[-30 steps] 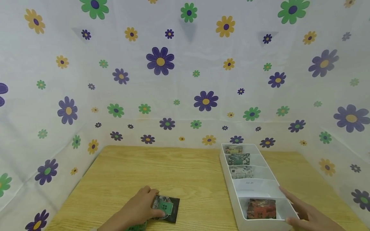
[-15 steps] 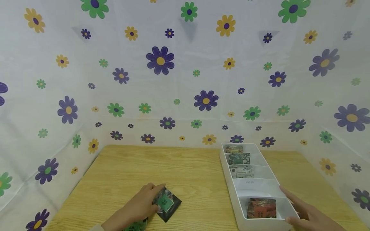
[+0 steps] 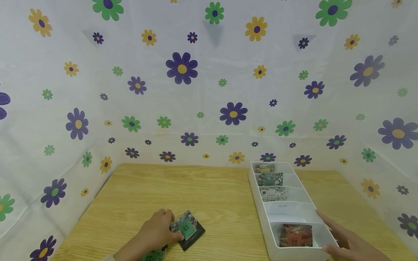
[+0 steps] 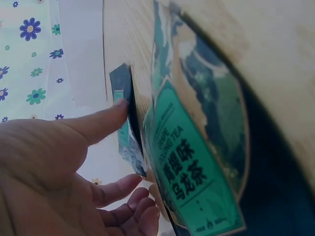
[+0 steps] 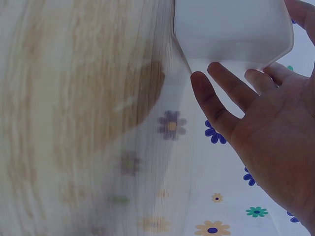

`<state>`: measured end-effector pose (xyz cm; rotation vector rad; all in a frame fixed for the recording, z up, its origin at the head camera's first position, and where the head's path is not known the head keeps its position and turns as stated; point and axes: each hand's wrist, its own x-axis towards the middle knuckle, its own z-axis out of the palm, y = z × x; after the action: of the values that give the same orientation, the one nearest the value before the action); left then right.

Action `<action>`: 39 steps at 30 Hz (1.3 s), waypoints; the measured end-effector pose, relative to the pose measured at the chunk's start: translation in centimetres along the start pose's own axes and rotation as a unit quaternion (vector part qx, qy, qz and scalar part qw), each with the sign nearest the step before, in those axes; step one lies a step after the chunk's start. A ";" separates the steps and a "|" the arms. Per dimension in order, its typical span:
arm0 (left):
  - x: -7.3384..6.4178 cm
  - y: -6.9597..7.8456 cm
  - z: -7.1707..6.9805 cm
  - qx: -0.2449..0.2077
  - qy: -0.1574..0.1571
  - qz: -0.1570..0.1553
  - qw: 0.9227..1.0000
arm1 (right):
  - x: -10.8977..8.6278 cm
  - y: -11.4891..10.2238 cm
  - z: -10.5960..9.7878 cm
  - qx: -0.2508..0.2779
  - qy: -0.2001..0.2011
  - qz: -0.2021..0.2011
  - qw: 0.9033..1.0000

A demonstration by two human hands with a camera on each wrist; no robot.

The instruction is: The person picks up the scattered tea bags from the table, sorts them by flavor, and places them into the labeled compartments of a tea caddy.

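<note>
My left hand is at a flat tea packet with a green label and dark border, thumb at its lower left edge and fingertips by its upper left edge. In the left wrist view my thumb overlaps that packet's face. Another green-labelled tea packet, printed "oolong tea", lies nearer me, partly hidden under the left wrist in the head view. My right hand holds the near right corner of a long white divided box, thumb at the near rim, fingers along the right wall.
Inside the box, a red packet stands in the nearest compartment. The compartment behind it shows a bare white divider. Farther back are a pale packet, a dark green one and another. A flowered sheet surrounds the wooden table.
The packet at my left hand has turned to lie at a slant. Within the last half second the left hand shifted a little left over it. The right hand and the box have stayed put.
</note>
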<state>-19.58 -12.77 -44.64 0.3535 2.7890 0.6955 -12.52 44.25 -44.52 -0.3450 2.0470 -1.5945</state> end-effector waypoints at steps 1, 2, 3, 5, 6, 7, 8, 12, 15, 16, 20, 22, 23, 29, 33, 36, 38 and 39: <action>0.0 0.0 0.0 0.003 0.001 0.002 1.000 | 0.0 0.0 0.1 -0.002 0.002 -0.001 1.000; 0.1 0.0 0.0 0.003 0.003 0.004 1.000 | 0.0 0.0 0.1 -0.004 0.005 0.003 1.000; 0.1 0.0 0.0 0.003 0.005 0.008 1.000 | 0.0 0.0 0.2 -0.008 0.008 0.003 1.000; 0.3 0.0 0.1 0.003 0.012 0.015 1.000 | -0.1 0.0 0.3 -0.019 0.016 0.008 1.000; 0.4 -0.1 0.1 0.001 0.013 0.017 1.000 | -0.1 0.0 0.3 -0.015 0.015 0.007 1.000; 0.5 -0.1 0.1 0.000 0.014 0.019 1.000 | -0.1 0.0 0.4 -0.014 0.015 0.006 1.000; 0.5 0.0 0.1 -0.002 0.017 0.021 1.000 | -0.1 0.0 0.4 -0.011 0.013 0.004 1.000; 0.8 0.1 0.3 -0.007 0.020 0.025 0.999 | -0.1 0.1 0.3 -0.003 0.008 -0.001 1.000; 1.0 0.1 0.4 -0.014 0.018 0.030 0.999 | -0.1 0.1 0.3 -0.006 0.006 -0.002 1.000; 1.0 0.1 0.4 -0.018 0.017 0.034 0.999 | -0.1 0.1 0.4 -0.007 0.006 -0.004 1.000; 1.2 -0.2 0.5 -0.047 0.015 0.054 0.997 | 0.0 0.2 0.4 0.009 -0.002 -0.010 1.000; 1.3 -0.2 0.5 -0.065 0.016 0.060 0.996 | 0.0 0.2 0.3 0.021 -0.007 -0.010 1.000; 1.4 -0.2 0.5 -0.074 0.016 0.061 0.995 | 0.0 0.2 0.3 0.023 -0.009 -0.014 1.000; 1.8 0.0 0.4 -0.114 0.015 0.055 0.992 | 0.0 0.1 0.4 0.004 0.003 -0.011 1.000; 1.8 0.0 0.5 -0.116 0.022 0.066 0.991 | 0.0 -0.1 0.6 -0.010 0.007 -0.011 1.000; 1.7 0.0 0.7 -0.119 0.025 0.073 0.990 | 0.0 -0.2 0.6 -0.020 0.009 -0.011 1.000; 1.7 0.0 0.7 -0.122 0.026 0.075 0.989 | 0.0 -0.3 0.6 -0.020 0.007 -0.011 1.000; 1.7 0.0 0.8 -0.122 0.027 0.076 0.989 | 0.0 -0.3 0.6 -0.018 0.006 -0.011 1.000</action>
<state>-20.96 -11.99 -45.62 0.5068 2.7050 1.0839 -12.20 43.63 -44.30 -0.3724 2.0910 -1.5775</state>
